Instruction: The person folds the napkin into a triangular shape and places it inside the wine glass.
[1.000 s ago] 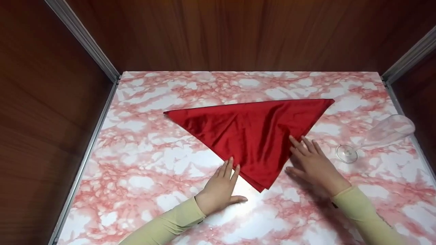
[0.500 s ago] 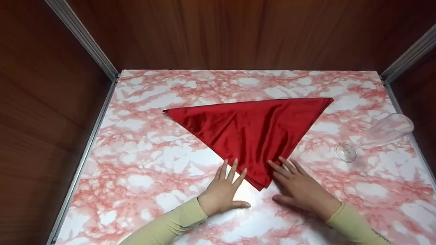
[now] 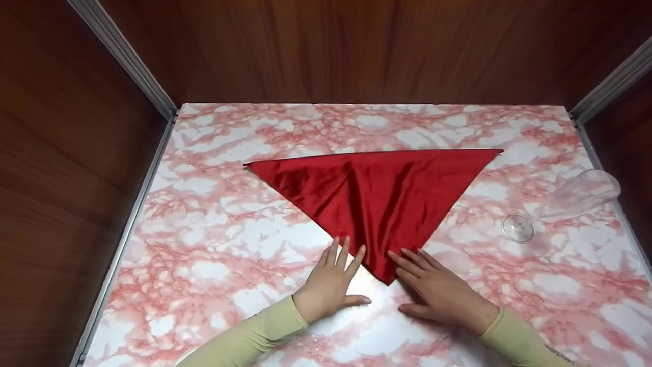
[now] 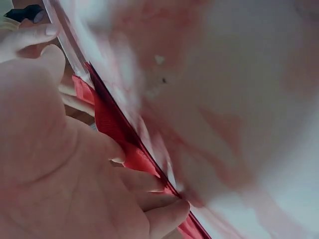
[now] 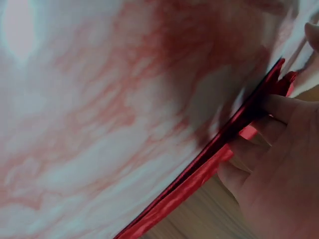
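A shiny red cloth (image 3: 377, 199), folded into a triangle, lies on the table with one corner pointing toward me and its long edge at the back. Along its near left edge, my left hand (image 3: 328, 285) touches the fabric with straight, spread fingertips. On the near right edge, the fingertips of my right hand (image 3: 440, 290) rest on the cloth near the front corner. In the left wrist view, fingers of the left hand (image 4: 75, 159) lie over the red cloth (image 4: 112, 117). Fingers of the right hand (image 5: 284, 159) touch the cloth (image 5: 199, 164) in the right wrist view.
A clear stemmed glass (image 3: 580, 196) lies on its side at the right, its round foot toward the cloth. The table (image 3: 204, 270) has a red and white marbled top. Dark wood panels (image 3: 326, 51) with metal edge rails stand around its back and sides.
My right hand has slid down the right edge toward the front corner. The two layers at that corner now line up, and the folds have shifted. My left hand stays nearly in place.
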The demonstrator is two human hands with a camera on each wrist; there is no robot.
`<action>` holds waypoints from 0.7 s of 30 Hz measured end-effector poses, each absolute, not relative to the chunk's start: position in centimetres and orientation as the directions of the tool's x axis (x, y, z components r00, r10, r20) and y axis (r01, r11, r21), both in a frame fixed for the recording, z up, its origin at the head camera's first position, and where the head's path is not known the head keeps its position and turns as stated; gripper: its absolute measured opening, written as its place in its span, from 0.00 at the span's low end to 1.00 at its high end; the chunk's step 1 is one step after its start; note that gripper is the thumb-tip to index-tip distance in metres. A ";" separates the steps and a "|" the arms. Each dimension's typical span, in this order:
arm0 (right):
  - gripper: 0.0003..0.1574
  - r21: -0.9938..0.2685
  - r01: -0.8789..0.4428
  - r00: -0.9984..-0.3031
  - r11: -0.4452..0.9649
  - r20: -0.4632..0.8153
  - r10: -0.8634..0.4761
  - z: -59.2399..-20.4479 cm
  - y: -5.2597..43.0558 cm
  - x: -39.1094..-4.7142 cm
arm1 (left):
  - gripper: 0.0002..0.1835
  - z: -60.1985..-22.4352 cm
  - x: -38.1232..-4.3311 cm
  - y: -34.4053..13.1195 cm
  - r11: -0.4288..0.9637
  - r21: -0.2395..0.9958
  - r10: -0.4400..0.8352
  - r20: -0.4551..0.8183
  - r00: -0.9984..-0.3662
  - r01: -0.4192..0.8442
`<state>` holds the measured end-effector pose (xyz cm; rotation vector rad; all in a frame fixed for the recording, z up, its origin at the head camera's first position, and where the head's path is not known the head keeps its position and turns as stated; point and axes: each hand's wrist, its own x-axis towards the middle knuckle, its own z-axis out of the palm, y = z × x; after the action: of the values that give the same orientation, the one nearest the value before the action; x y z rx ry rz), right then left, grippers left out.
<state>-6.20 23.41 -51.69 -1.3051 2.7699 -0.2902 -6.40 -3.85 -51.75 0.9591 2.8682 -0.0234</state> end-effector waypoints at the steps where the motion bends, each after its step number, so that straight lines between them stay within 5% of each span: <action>1: 0.46 -0.202 -0.758 -0.636 0.620 0.021 -0.771 -51.7 23.4 -6.2 | 0.56 -51.8 -6.4 -3.8 0.798 0.012 0.600 -0.107 -0.793 0.602; 9: 0.44 -0.229 -0.743 -0.648 0.629 0.010 -0.762 -51.7 23.4 -5.7 | 0.53 -51.9 -6.5 -3.3 0.731 0.016 0.679 -0.119 -0.725 0.682; 21: 0.41 -0.298 -0.801 -0.558 0.520 0.055 -0.828 -51.1 22.8 -4.8 | 0.52 -51.9 -6.5 -3.5 0.744 -0.009 0.660 -0.147 -0.737 0.668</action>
<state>-4.83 22.80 -51.08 -1.4271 2.6566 -0.4450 -6.53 -3.45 -51.93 1.0747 2.8073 -0.0913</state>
